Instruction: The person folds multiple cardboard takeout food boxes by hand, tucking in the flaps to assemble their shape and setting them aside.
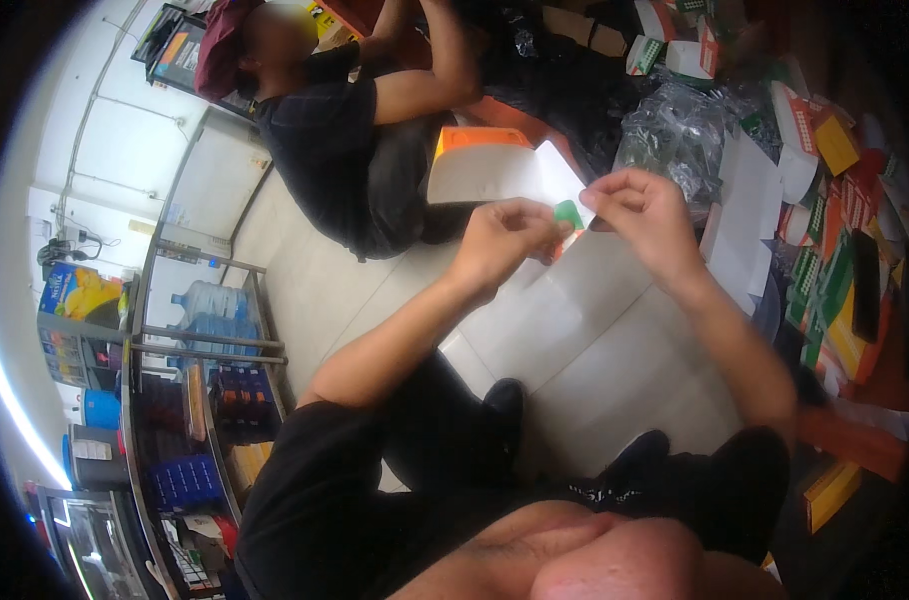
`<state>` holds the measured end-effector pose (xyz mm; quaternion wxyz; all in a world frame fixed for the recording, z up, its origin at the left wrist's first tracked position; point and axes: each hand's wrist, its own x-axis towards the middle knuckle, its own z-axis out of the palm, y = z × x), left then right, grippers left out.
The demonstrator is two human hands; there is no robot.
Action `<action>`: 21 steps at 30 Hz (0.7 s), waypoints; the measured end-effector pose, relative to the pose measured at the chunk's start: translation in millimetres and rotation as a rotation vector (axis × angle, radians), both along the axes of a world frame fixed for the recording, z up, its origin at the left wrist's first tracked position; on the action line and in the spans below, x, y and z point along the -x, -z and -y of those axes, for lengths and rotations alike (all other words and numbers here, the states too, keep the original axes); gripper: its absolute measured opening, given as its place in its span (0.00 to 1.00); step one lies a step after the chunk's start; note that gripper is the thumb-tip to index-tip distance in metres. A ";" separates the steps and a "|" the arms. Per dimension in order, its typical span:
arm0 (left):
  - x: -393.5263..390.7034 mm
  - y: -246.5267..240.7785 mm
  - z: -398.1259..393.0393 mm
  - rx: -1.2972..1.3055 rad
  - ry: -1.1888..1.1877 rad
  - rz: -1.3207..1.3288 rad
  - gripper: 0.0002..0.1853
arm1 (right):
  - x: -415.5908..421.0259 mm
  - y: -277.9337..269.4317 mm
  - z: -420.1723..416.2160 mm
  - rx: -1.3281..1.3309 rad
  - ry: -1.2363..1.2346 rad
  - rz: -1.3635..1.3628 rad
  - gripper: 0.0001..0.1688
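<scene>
Both hands are raised before me over the tiled floor. My left hand [518, 232] pinches a small green piece [568, 214], perhaps card or plastic, between its fingertips; a bit of orange-red shows under these fingers. Close to the right of it, my right hand [628, 206] has thumb and forefinger pressed together near the green piece; whether something thin is between them cannot be told. Behind the hands stands an open cardboard box [492, 169], white inside with an orange edge.
A co-worker in a dark shirt [319, 142] sits at the upper left. Clear plastic wrap [672, 135] and a heap of printed cartons [837, 210] lie at the right, with a dark phone-like object [865, 285] on them. Metal shelving [207, 341] holds water jugs [214, 315] at the left.
</scene>
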<state>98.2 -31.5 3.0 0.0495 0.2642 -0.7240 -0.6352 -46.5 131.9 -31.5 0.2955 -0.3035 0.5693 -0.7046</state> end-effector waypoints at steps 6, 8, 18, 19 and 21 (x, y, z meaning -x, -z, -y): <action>0.4 10.6 -3.0 0.029 -0.002 -0.008 0.14 | 3.6 4.1 3.2 -0.073 -0.088 0.175 0.14; 0.4 13.2 -6.1 0.033 -0.010 -0.013 0.14 | 3.2 16.1 7.0 -0.089 -0.057 0.066 0.14; -0.8 4.6 -10.1 -0.016 0.037 -0.059 0.15 | -6.9 26.1 12.6 0.080 0.159 -0.377 0.09; -1.8 4.6 -9.4 -0.029 0.043 -0.061 0.15 | -7.7 26.1 13.3 0.103 0.159 -0.373 0.09; -3.4 4.3 -7.4 -0.055 0.056 -0.067 0.16 | -10.1 24.0 13.3 0.112 0.168 -0.415 0.09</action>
